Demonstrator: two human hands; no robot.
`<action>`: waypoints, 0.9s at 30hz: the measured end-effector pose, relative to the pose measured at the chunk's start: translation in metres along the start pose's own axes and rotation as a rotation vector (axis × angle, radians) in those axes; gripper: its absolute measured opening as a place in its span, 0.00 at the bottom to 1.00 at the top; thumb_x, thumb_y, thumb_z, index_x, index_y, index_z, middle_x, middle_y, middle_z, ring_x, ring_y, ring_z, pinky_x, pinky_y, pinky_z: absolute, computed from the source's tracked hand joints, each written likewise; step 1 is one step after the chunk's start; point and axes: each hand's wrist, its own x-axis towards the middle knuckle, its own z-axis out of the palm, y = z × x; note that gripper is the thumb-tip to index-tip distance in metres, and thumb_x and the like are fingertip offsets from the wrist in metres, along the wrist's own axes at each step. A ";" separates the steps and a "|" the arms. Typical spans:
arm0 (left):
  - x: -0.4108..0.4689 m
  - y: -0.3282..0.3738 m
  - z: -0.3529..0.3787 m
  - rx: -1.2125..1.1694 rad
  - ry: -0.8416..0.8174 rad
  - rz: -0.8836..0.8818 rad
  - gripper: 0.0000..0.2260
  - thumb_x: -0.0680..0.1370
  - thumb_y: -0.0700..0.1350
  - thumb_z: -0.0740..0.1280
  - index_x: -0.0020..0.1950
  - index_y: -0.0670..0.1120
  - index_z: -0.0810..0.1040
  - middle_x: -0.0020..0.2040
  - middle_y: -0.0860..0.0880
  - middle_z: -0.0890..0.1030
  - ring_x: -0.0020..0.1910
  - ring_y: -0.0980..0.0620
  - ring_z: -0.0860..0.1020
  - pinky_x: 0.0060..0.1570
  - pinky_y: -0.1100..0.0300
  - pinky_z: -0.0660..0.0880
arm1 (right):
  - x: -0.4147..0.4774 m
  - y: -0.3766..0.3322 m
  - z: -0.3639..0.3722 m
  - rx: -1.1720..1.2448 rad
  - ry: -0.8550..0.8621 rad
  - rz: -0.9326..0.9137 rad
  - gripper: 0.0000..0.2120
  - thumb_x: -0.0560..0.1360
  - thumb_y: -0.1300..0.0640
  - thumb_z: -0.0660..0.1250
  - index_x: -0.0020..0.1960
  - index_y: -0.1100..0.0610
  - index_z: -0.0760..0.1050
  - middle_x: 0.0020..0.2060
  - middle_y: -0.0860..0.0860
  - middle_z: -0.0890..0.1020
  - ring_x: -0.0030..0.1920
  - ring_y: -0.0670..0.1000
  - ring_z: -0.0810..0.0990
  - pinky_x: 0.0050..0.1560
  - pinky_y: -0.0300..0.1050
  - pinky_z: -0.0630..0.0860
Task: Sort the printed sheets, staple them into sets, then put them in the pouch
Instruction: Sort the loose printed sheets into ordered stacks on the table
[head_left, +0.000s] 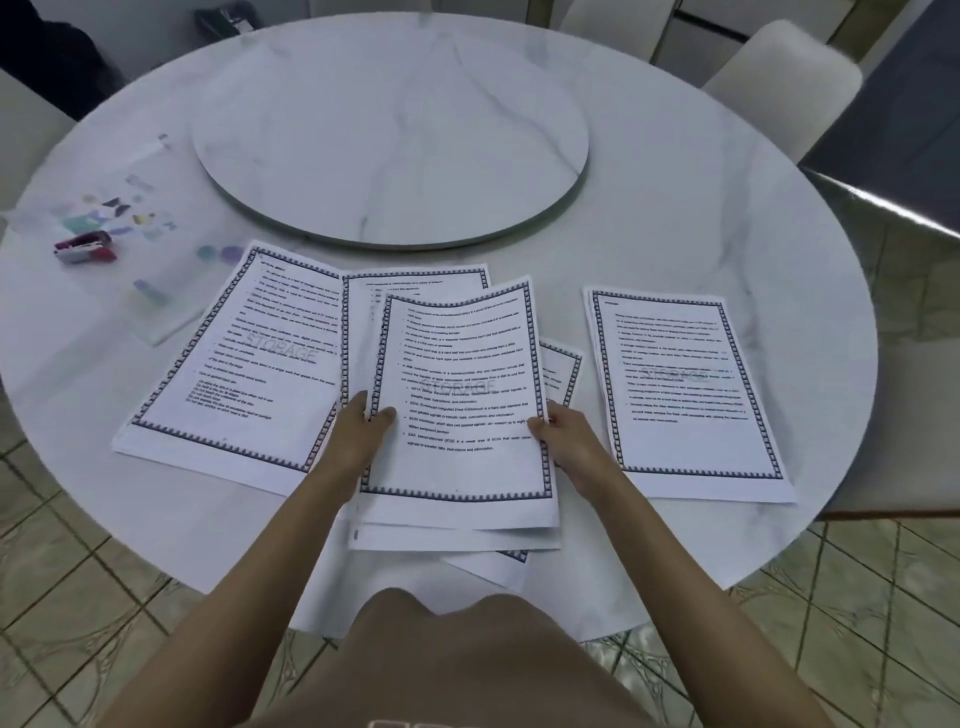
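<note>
**Sorting under way: middle sheets being held at both side edges**

The round marble-look table (675, 218) is carrying everything, with its smooth raised turntable (389, 135) sitting on the far side. Flat, border-printed paper is lying in a left pile (234, 364) and a right pile (685, 389), well apart, probably so the sets are not mixing. The middle sheets (462, 374), thin and slightly bowing, are being lifted near the person, likely for reading. The clear printed pouch (119, 223) is waiting far left. The left hand (358, 431) and right hand (566, 436) are each pinching a side edge, thumb on top and fingers going under. The glossy red stapler (85, 248) is lying at the pouch's left edge, untouched.
</note>
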 end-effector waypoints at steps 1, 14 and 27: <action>-0.001 -0.001 0.000 0.022 -0.009 0.006 0.24 0.81 0.44 0.58 0.75 0.42 0.56 0.75 0.46 0.60 0.73 0.46 0.59 0.69 0.54 0.58 | -0.001 0.001 -0.001 -0.009 -0.004 -0.005 0.11 0.79 0.61 0.59 0.59 0.58 0.75 0.55 0.55 0.81 0.56 0.56 0.79 0.61 0.54 0.74; -0.010 0.031 -0.019 -0.084 -0.163 0.267 0.14 0.80 0.40 0.58 0.65 0.50 0.69 0.55 0.60 0.77 0.48 0.68 0.78 0.46 0.74 0.74 | -0.004 -0.009 -0.019 0.122 0.144 -0.114 0.23 0.76 0.48 0.64 0.67 0.57 0.68 0.61 0.53 0.76 0.60 0.52 0.75 0.64 0.51 0.72; -0.006 0.019 -0.033 0.075 -0.061 0.175 0.10 0.80 0.42 0.60 0.60 0.47 0.74 0.52 0.48 0.81 0.46 0.51 0.80 0.43 0.61 0.75 | -0.006 -0.003 -0.039 0.068 0.204 -0.235 0.09 0.79 0.56 0.59 0.55 0.57 0.76 0.52 0.58 0.81 0.55 0.58 0.79 0.60 0.59 0.74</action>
